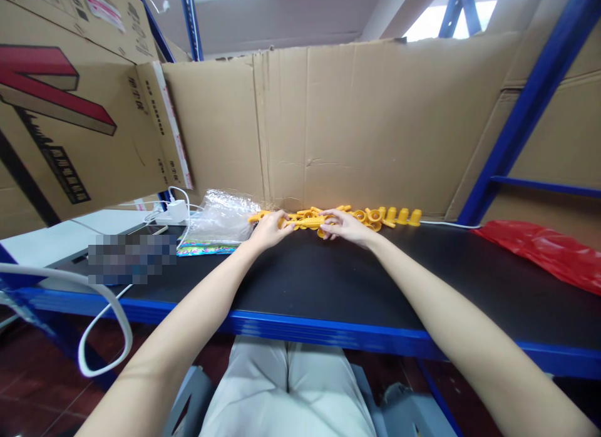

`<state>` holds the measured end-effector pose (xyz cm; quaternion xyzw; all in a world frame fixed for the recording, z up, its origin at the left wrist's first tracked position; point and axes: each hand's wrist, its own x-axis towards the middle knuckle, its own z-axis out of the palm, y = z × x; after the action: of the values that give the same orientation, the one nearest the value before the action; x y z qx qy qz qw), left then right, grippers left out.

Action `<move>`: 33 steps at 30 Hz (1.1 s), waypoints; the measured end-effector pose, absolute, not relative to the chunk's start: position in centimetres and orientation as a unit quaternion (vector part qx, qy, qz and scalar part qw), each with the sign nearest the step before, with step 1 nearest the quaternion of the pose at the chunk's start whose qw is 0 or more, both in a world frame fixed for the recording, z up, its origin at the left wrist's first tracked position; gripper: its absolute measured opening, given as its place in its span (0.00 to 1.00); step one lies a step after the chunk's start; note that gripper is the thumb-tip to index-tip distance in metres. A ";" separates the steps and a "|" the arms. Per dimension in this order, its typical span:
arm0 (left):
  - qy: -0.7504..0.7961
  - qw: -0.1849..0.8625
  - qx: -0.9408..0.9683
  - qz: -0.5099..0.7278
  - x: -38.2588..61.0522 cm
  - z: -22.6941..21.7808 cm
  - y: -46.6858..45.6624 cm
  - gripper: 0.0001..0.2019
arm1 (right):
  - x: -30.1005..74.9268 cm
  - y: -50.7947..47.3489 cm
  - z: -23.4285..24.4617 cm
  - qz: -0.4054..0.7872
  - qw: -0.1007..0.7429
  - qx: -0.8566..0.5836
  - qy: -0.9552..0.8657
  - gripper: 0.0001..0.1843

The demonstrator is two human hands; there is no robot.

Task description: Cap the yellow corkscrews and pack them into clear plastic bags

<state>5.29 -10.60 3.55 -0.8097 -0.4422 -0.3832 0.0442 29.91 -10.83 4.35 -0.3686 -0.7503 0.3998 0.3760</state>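
Observation:
At the back of the black tabletop lies a heap of yellow plastic parts (359, 215), some shaped like small cups and others like sticks. My left hand (271, 230) is at the heap's left side, its thumb and fingers closed around one end of a long yellow plastic piece (307, 223). The other end of that piece is in the fingers of my right hand (346, 227). Its exact shape is too small to make out, and my fingers partly cover it. To the right of my right hand, several yellow cups (402, 216) stand in a row.
Left of the heap, a clear plastic bag (218, 215) lies on a colourful packet (206, 246). A white power strip (173, 211) with cables sits farther left. Red plastic (544, 246) lies on the right. A cardboard wall (357, 130) rises behind; the blue table edge (328, 332) is in front.

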 end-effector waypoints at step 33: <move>-0.439 0.072 -0.797 -0.408 6.0 3.7 -11.8 0.09 | 28.5 -11.7 4.8 0.487 0.428 -0.399 -0.648 0.19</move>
<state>5.98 -11.75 3.69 -0.7973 -0.4393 -0.4076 0.0724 28.45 -11.68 4.77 -0.3987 -0.6484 0.4870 0.4283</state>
